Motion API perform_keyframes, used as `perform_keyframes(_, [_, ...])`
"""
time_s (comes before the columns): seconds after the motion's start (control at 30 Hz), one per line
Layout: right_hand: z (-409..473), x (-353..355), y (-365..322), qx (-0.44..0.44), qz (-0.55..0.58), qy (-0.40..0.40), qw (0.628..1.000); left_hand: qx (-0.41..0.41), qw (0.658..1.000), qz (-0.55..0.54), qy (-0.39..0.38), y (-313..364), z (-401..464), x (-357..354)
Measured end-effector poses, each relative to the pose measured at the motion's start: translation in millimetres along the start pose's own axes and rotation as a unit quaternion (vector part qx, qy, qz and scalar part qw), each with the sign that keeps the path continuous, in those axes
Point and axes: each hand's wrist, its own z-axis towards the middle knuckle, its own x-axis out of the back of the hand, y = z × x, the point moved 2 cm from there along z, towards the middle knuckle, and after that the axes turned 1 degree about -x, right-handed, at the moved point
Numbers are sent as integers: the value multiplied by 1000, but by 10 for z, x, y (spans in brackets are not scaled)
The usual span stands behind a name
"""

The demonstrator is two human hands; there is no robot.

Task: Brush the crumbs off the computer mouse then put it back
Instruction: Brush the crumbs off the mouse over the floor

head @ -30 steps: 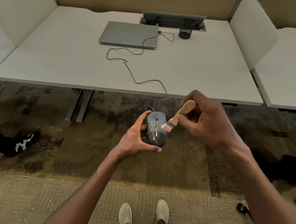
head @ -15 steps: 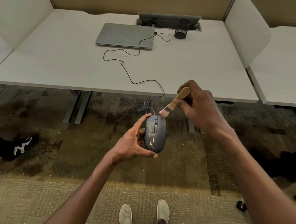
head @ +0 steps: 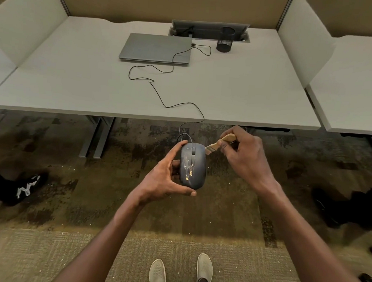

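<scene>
My left hand [head: 164, 178] holds a dark grey wired computer mouse [head: 195, 165] in the air over the carpet, in front of the desk. Yellowish crumbs [head: 188, 172] and pale smears lie on the mouse's left half. My right hand [head: 245, 158] grips a small wooden-handled brush [head: 220, 143], whose bristles sit at the mouse's upper right edge, near the front buttons. The mouse's black cable [head: 161, 98] runs up over the desk edge to a closed grey laptop [head: 156, 48].
The white desk [head: 247, 96] stands ahead, with white dividers at both sides. A black mesh pen cup [head: 225, 42] stands beside a cable tray at the back. My two shoes [head: 181, 274] are on the carpet below. Another person's black shoe [head: 16, 187] is at the left.
The brush went from the mouse's middle right up past its front end, then came back down to the upper right edge. My left hand kept holding the mouse.
</scene>
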Motion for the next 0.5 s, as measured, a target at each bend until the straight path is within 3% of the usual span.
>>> perform_keyframes(0.3, [-52, -138, 134, -38, -81, 31, 996, -5, 1000, 4, 0, 101, -6, -47])
perform_keyframes(0.5, [-4, -237, 197, -131, -12, 19, 991, -6, 1000, 11, -21, 136, 10, -101])
